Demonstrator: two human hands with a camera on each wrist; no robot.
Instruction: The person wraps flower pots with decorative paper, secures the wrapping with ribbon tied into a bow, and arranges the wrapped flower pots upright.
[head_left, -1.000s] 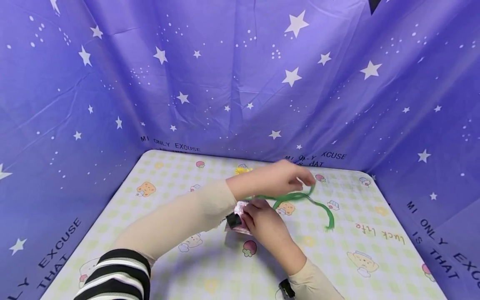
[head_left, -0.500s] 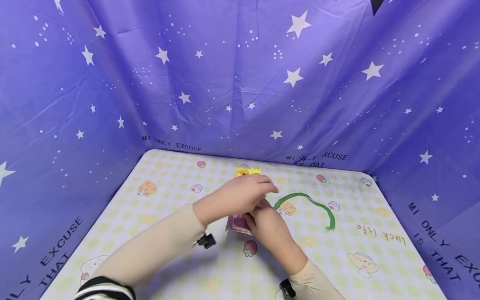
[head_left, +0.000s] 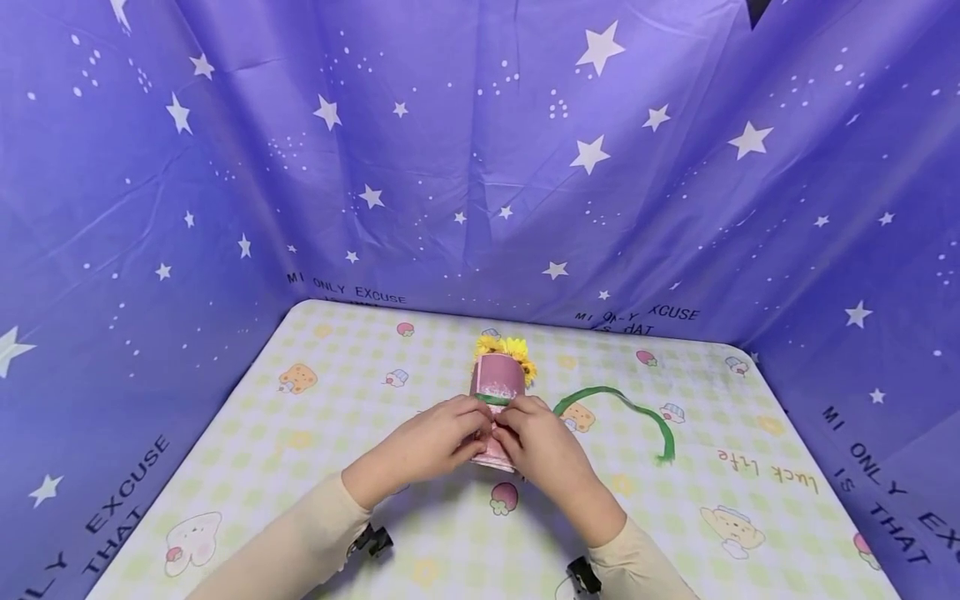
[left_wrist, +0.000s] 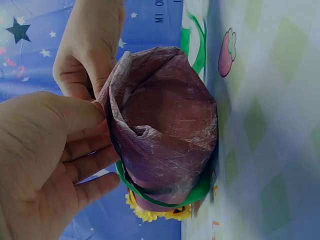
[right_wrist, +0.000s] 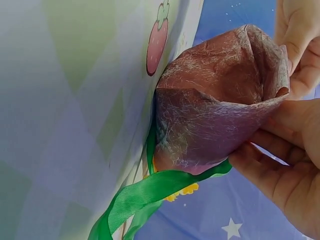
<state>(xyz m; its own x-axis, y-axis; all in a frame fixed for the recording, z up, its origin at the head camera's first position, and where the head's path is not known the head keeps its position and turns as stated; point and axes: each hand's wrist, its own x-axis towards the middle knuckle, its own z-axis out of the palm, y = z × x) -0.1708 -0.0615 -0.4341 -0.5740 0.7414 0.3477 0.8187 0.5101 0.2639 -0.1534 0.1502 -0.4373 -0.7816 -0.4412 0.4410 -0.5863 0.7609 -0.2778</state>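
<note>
A small bouquet of yellow sunflowers [head_left: 514, 348] lies on the table, its blooms at the far end, wrapped in pinkish-purple paper [head_left: 501, 372]. Around the wrapper's middle runs a green ribbon [head_left: 491, 399], also seen at the wrapper's side in the right wrist view. My left hand [head_left: 429, 439] pinches the edge of the wrapper's near, open end [left_wrist: 167, 115] between thumb and fingers. Opposite it, my right hand [head_left: 553, 450] pinches the same paper edge, with fingertips against the paper's outside in the right wrist view [right_wrist: 287, 170]. The paper's mouth is folded over at one side.
A long loose tail of the ribbon [head_left: 611, 394] curves over the table [head_left: 667, 517] to the right of the hands. The table has a checked, printed cover. Purple star-patterned curtains [head_left: 465, 167] hang behind it and at both sides.
My left hand has come back from the right, over the bouquet, to its near left side. The ribbon strand near that hand has left the right side. My right hand stays nearly in place.
</note>
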